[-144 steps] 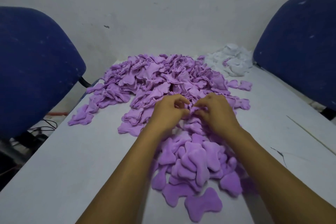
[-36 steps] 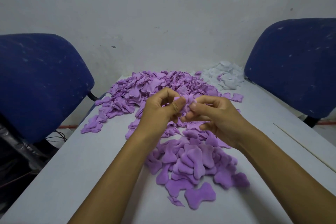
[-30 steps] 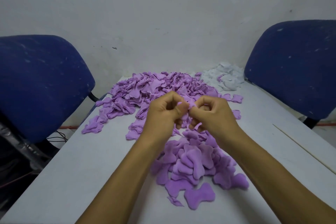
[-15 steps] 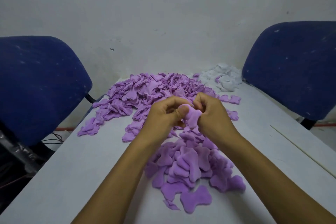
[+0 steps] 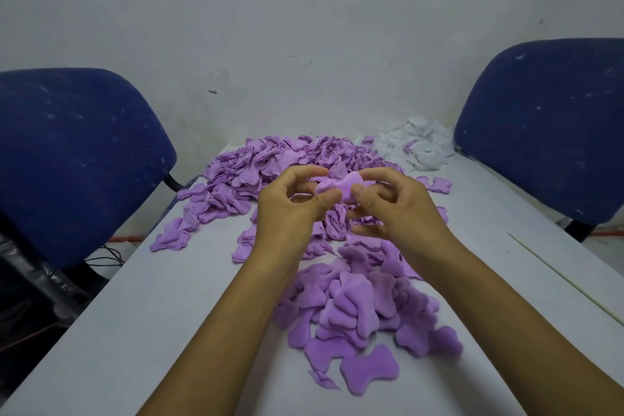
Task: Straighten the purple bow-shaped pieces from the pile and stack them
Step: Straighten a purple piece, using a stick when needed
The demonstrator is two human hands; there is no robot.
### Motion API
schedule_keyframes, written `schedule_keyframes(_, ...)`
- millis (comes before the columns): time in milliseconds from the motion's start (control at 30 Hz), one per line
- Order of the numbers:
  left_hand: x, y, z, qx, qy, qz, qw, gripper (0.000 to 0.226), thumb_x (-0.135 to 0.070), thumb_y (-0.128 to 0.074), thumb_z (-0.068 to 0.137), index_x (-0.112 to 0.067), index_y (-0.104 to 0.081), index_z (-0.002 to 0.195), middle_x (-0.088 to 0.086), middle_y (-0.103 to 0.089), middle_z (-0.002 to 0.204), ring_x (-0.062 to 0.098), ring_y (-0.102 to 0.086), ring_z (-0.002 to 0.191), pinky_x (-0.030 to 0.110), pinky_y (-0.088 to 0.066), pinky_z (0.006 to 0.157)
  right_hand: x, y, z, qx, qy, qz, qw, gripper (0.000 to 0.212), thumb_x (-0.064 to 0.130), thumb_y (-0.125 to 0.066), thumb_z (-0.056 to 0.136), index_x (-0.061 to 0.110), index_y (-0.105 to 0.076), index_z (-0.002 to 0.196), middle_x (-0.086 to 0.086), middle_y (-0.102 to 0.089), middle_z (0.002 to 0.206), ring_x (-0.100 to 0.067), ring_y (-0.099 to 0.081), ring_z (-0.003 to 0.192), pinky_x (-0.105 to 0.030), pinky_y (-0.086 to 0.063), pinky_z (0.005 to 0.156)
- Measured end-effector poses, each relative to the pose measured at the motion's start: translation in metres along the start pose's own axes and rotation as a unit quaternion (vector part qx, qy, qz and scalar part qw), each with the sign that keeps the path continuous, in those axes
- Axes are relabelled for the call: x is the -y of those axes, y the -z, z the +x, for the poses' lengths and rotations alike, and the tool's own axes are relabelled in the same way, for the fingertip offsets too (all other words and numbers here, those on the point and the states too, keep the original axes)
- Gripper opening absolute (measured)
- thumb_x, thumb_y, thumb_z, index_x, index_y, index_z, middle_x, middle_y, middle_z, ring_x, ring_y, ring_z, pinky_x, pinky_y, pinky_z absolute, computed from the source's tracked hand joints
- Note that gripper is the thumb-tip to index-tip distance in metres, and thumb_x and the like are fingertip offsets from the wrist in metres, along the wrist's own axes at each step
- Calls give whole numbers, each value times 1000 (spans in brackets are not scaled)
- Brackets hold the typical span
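Above the white table (image 5: 162,314), left hand (image 5: 290,213) and right hand (image 5: 398,209) pinch one purple bow-shaped piece (image 5: 341,186), its long axis running left-right.

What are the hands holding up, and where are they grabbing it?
One purple bow-shaped piece. The left hand pinches its left lobe, the right hand pinches its right lobe, above the pile.

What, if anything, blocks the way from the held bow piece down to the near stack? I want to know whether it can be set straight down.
Nothing visible does. Left hand and right hand pinch the bow piece in the air; open space lies between it and the near stack.
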State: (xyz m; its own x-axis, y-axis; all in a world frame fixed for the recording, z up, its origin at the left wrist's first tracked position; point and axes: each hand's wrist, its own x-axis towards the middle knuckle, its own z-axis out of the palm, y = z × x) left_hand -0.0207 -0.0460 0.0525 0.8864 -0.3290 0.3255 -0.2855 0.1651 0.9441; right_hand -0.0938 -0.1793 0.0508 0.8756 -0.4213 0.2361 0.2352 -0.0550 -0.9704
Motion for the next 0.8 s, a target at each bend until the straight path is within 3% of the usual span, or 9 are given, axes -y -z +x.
schedule_keyframes(167,-3,5,-3,100,89,3,991,15,-8,-73,83,-18,-75,95,1,-73,86,16,-64,83,32,-54,74,-4,2,2,-12,75,-97,992,9,13,-69,91,18,-70,98,-7,-73,88,-15,-72,78,-27,-60,63)
schedule_keyframes(267,-5,4,-4,123,108,-7,987,12,-3,-68,85,-13,-73,89,3,-68,83,15,-60,80,31,-47,70,-7,2,3,-15,88,-111,990,8,13,-68,91,20,-70,95,-6,-73,85,-18,-71,75,-27,-59,61)
schedule_keyframes(400,-8,-1,-7,192,168,-32,966,26,13,-53,82,-9,-66,82,-2,-61,65,11,-52,64,24,-36,57,-13,1,8,-40,100,-144,984,15,5,-68,90,20,-67,84,-9,-72,79,-27,-71,70,-35,-61,61)
schedule_keyframes(533,-9,2,-9,262,226,-84,934,15,1,-57,66,-12,-56,74,1,-48,66,12,-40,61,25,-29,55,-15,3,11,-86,100,-178,975,20,3,-70,87,21,-66,78,-7,-70,73,-26,-69,64,-44,-61,62)
schedule_keyframes(633,-11,7,-7,245,277,-176,912,18,-19,-71,66,-11,-59,76,4,-54,72,15,-41,60,28,-26,56,-11,5,10,-90,137,-208,964,20,4,-72,86,22,-66,78,-3,-69,73,-23,-66,65,-48,-58,61)
schedule_keyframes(700,-11,6,-6,234,260,-117,929,24,-34,-68,73,-11,-62,77,5,-58,72,14,-44,58,28,-26,56,-8,5,7,-81,158,-224,958,18,6,-72,86,22,-66,80,3,-68,71,-18,-64,67,-45,-57,62)
schedule_keyframes(800,-8,2,-8,202,223,-36,953,23,-31,-73,69,-12,-63,75,5,-57,72,13,-45,57,27,-26,56,-6,7,0,-76,156,-213,962,20,7,-72,86,24,-66,78,8,-66,67,-16,-62,62,-33,-56,56)
